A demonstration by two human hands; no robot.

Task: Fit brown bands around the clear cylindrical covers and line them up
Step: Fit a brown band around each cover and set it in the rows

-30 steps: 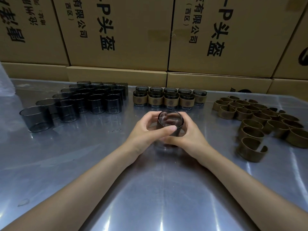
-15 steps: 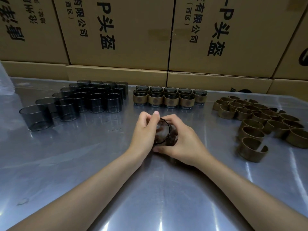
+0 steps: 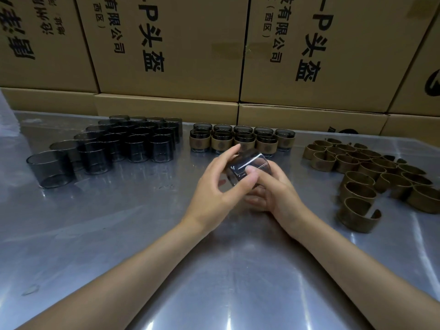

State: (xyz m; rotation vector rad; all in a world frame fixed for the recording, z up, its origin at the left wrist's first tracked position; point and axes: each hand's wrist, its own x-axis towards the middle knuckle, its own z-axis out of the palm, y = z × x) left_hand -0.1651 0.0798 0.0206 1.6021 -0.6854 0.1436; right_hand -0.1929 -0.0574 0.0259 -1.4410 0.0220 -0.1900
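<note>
Since a second earlier, both hands had tipped the clear cover (image 3: 247,166) from upright, mouth up, onto a slant at frame centre, its long axis now running lower left to upper right. Bare covers (image 3: 114,144) stood upper left. The left hand (image 3: 214,189) pinched the cover's near left end between thumb and fingers; the right hand (image 3: 273,189) cradled it from below, thumb pressed on its side. The banded row (image 3: 242,139) lay just beyond; loose brown bands (image 3: 371,175) lay right, nearer the right hand.

Nine banded covers (image 3: 242,140) stand finished, one cover (image 3: 247,166) is held, two hands (image 3: 214,186).
</note>
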